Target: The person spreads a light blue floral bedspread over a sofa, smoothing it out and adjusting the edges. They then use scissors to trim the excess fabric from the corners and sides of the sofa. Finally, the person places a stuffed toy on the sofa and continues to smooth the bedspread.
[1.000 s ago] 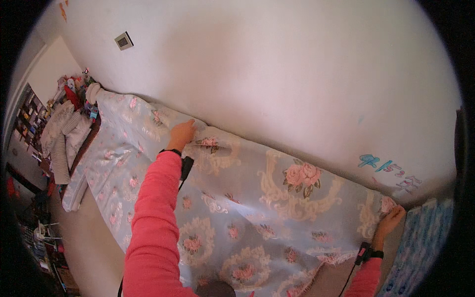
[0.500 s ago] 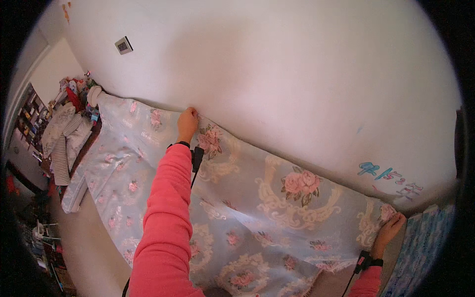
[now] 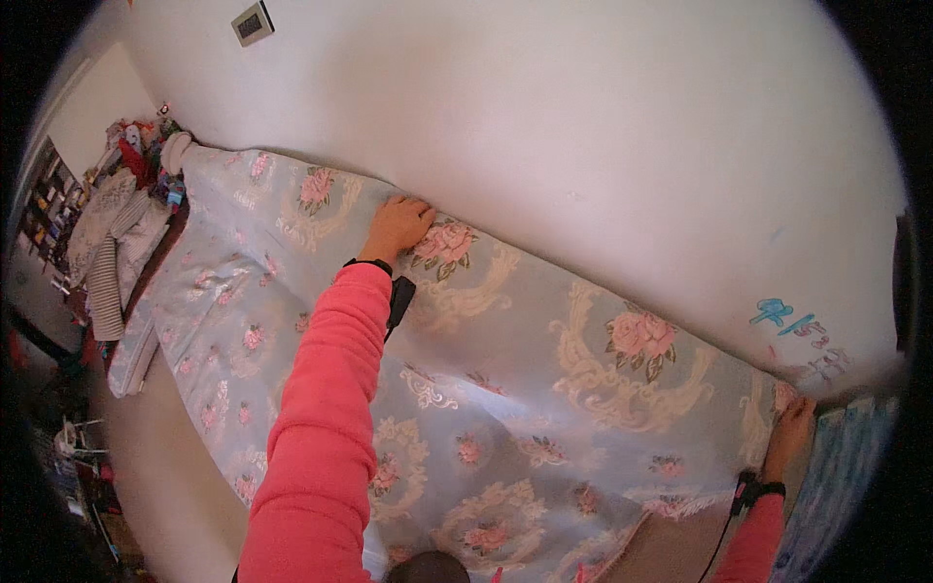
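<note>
Head view: left hand [image 3: 398,225] is spreading over the rose-patterned cover [image 3: 530,350]!

Here is the change: half a second ago that hand was bunched at the upper edge, and now it is lying back-up across it, fingers loosely fanned toward the right. Whether it is also gripping cloth, the view is not telling. Over at the far right corner, the right hand [image 3: 794,423] is keeping its place, fingers bending over the fabric; whether they are pinching, one cannot tell. The cover is stretching along the pale wall [image 3: 603,146], its fringe [image 3: 702,504] showing left of the right wrist. Between the hands, the upper edge is running smoother than a second ago, so the cloth seems to be sitting straighter beside the wall. Beyond its left end, a striped cushion [image 3: 106,291] is leaning.
</note>
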Demonstrator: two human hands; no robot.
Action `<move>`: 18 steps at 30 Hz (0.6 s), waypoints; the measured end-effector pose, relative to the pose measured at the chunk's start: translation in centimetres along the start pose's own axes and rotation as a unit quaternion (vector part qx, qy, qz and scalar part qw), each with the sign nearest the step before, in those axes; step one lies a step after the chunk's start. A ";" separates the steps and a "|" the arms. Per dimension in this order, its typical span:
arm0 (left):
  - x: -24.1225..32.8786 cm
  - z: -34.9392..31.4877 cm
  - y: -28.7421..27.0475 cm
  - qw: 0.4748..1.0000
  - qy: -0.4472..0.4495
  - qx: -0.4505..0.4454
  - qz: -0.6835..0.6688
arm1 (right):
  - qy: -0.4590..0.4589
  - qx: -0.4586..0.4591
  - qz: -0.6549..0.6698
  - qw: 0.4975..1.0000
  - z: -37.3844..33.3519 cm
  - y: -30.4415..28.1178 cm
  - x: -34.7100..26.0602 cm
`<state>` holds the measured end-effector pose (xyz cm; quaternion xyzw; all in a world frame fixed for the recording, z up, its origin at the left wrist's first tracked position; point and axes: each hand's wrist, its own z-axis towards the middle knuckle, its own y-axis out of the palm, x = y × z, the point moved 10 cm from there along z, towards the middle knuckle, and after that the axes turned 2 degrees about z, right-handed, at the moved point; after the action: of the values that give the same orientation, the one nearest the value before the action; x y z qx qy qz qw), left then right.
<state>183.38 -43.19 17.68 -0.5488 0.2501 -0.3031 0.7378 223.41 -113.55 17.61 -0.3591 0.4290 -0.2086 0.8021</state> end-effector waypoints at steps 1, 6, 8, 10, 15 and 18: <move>0.1 -0.1 0.1 1.000 0.008 -0.005 -0.003 | -0.005 -0.009 -0.064 0.998 -0.2 0.0 -1.6; 0.0 -0.7 -0.3 0.997 0.052 0.052 -0.024 | -0.147 0.121 -0.464 0.865 1.2 1.4 -16.8; -0.2 -1.1 -1.2 0.990 0.073 0.110 -0.053 | -0.255 0.173 -0.347 0.886 1.9 3.8 -27.5; -0.1 -1.1 -1.3 0.987 0.092 0.115 -0.067 | -0.357 0.158 -0.215 0.895 2.4 6.3 -39.5; -1.0 0.1 -0.7 0.992 0.067 0.057 -0.089 | -0.392 0.267 -0.268 0.839 5.2 8.5 -63.0; -1.5 0.8 -0.5 0.994 0.061 0.042 -0.083 | -0.236 0.240 -0.330 0.882 7.9 9.4 -65.4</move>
<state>182.83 -41.73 18.46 -0.5171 0.2351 -0.4063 0.7157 194.61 -62.17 48.65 -0.3147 0.0205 -0.4673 0.8259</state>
